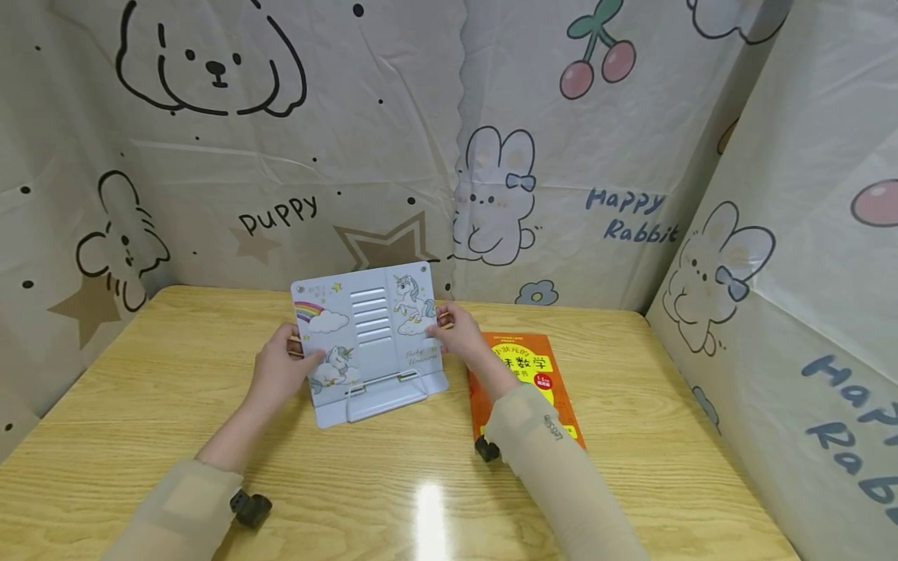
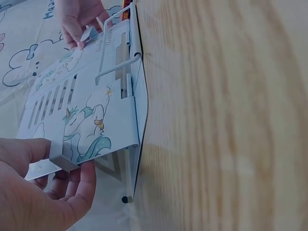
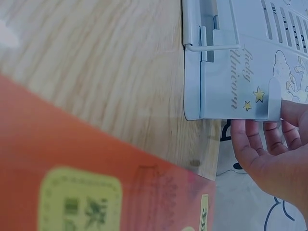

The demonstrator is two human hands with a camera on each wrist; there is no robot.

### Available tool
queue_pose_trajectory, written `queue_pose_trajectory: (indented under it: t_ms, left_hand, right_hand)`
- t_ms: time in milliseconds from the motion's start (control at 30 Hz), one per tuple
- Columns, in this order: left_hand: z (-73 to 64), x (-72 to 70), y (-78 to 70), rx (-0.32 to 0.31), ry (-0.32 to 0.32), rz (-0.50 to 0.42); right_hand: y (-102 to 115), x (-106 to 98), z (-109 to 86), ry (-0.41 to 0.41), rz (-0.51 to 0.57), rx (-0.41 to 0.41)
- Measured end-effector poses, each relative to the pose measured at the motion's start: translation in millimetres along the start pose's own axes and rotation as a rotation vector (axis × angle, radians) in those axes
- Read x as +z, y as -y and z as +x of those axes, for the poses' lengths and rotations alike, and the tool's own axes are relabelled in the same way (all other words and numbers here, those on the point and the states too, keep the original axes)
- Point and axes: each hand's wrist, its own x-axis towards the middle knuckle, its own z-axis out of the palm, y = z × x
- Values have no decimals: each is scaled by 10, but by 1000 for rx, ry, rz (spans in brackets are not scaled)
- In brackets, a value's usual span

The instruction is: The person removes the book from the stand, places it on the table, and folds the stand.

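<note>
A pale blue metal book stand (image 1: pixel 382 354), printed with unicorns, clouds and a rainbow, leans upright on the table. A row of slots runs down its panel, and a wire page holder (image 1: pixel 384 396) sits at its bottom. My left hand (image 1: pixel 277 362) grips the left edge, thumb in front beside a side clip (image 2: pixel 63 156), fingers behind. The right hand (image 1: pixel 463 335) pinches the right edge near another clip (image 3: pixel 274 98), its fingers partly behind the panel. Below the panel, the base (image 2: pixel 140 101) touches the wood in the left wrist view.
An orange book (image 1: pixel 526 354) with yellow patches lies flat to the right, partly under my right forearm. The wooden table (image 1: pixel 337 499) meets a printed cloth backdrop (image 1: pixel 393 148) behind and at both sides. Small black cameras (image 1: pixel 251 508) are on the wrists.
</note>
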Motion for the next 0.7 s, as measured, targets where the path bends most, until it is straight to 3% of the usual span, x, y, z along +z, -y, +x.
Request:
queue_pose_trajectory:
  t_ms: [700]
  left_hand:
    - [-133,31,-26,-32,52,-66]
  right_hand:
    - [22,-23,44,4,-9,23]
